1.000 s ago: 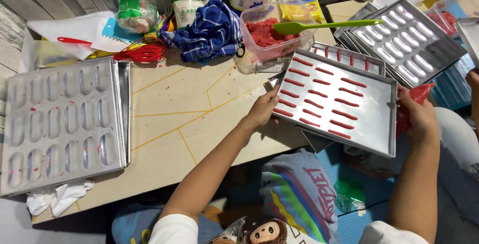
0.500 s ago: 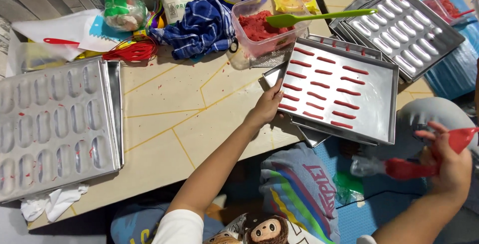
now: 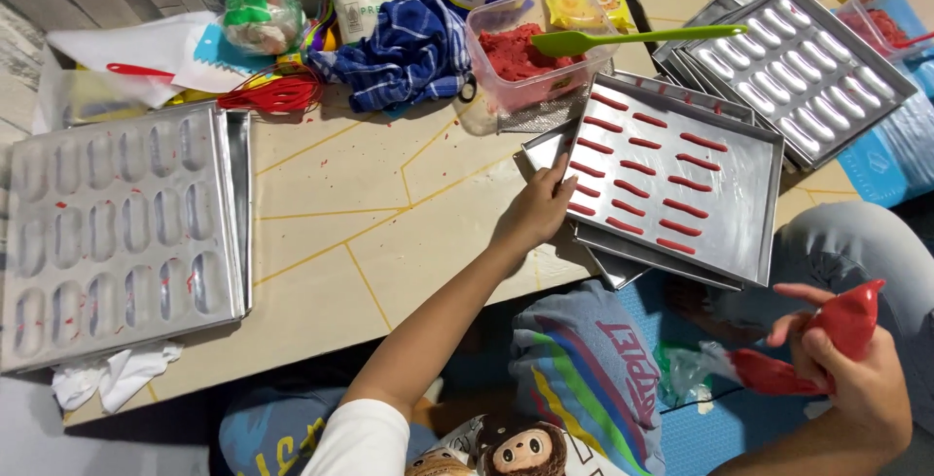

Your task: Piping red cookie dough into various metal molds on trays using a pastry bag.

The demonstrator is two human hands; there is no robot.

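Head view: a metal tray (image 3: 681,184) lined with red strips is steadied at its 9 o'clock edge by the left hand (image 3: 535,211), fingers spread flat. At 5 o'clock from the tray, a red piping bag (image 3: 827,335) is gripped by the right hand (image 3: 861,388), fingers curled around it.

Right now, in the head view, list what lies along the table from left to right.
Empty moulded baking tray → red whisk → blue checked cloth → left hand → flat tray with red piped strips → right hand holding a red piping bag.
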